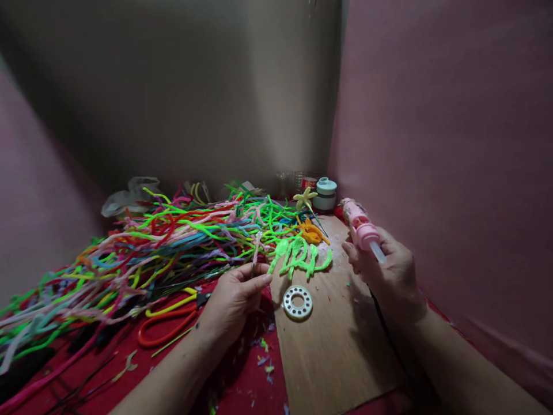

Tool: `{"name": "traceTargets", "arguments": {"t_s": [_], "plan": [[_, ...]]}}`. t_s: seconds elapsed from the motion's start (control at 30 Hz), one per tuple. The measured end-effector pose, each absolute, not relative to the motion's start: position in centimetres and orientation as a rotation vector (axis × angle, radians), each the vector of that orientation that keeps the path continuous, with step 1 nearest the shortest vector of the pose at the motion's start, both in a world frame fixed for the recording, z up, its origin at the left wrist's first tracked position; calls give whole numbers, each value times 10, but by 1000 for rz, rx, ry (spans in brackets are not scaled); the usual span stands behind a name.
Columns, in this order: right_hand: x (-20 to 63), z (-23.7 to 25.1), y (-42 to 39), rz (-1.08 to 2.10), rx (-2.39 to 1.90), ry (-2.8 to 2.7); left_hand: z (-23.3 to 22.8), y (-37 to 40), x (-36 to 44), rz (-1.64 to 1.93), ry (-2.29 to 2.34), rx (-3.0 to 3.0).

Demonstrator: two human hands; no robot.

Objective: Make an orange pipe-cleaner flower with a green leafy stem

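My right hand (386, 271) grips a pink glue gun (362, 229) over the far right part of a wooden board (337, 346), its nozzle pointing away toward the back. My left hand (235, 297) pinches a thin stem topped with a pale fuzzy pipe-cleaner piece (256, 246), held upright at the board's left edge. Light-green pipe-cleaner leaves (300, 256) lie on the board just beyond the left hand, with an orange piece (311, 232) behind them.
A big heap of coloured pipe cleaners (142, 248) covers the left. Red-handled scissors (168, 323) lie on the red cloth (242, 386). A white ring (298, 302) sits on the board. A small pale-green jar (325, 193) and a cream flower (305, 198) stand at the back. Pink walls close in on both sides.
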State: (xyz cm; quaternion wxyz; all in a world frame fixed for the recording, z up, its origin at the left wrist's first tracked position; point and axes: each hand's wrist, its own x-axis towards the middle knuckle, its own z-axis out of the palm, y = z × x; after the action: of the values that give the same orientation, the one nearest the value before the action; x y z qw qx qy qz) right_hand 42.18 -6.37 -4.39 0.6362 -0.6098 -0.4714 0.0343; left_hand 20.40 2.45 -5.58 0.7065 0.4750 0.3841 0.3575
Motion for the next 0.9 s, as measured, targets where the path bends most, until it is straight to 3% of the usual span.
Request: {"name": "traceTargets", "arguments": {"t_s": [0.9], "plan": [[421, -44, -66, 72, -1488, -1085, -50, 16, 204, 720, 787, 1123]]}}
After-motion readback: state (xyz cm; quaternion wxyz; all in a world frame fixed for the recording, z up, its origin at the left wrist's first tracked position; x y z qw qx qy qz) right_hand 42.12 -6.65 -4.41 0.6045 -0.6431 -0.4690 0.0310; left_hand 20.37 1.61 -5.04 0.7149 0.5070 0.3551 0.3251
